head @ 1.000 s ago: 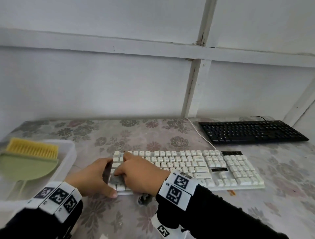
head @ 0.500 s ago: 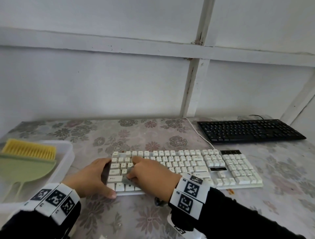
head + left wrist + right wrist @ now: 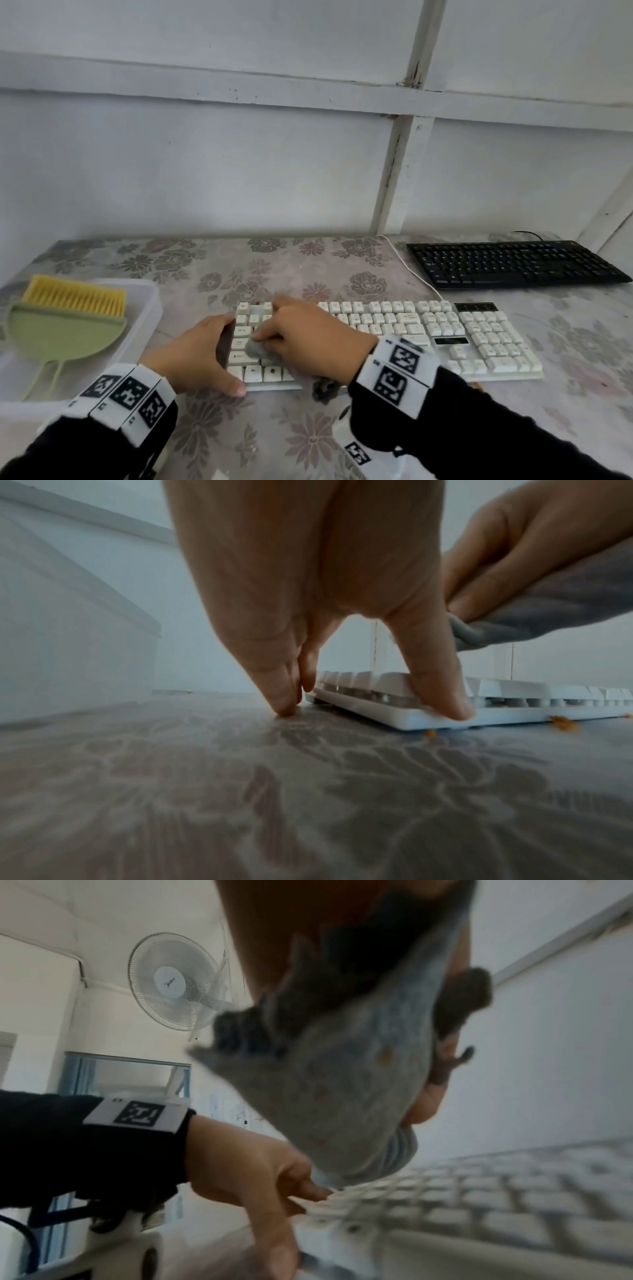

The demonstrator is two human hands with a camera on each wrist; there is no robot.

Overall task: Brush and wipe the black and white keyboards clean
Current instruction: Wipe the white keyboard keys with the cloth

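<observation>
The white keyboard lies flat on the table with its long axis running left to right in front of the person, and nearly all of its length stretches away to the right of the fingers, which crowd its left end. The right hand has its fingers curled down onto a bunched grey cloth, pinching it against the keys of the left-hand block; in the right wrist view the cloth hangs from the palm, speckled with a few orange flecks. The left hand braces the keyboard's left end: in the left wrist view its thumb presses on the near front corner of the frame while the other fingers, held close together, touch the table just beside the short edge. The coming wipe looks to me like a sweep rightward along the key rows, which the right hand is better placed for. Orange crumbs lie against the front edge. Beyond the fingers to the far right sits the black keyboard, well apart; to the left of them a green dustpan with a yellow-bristled brush rests in a clear tub
</observation>
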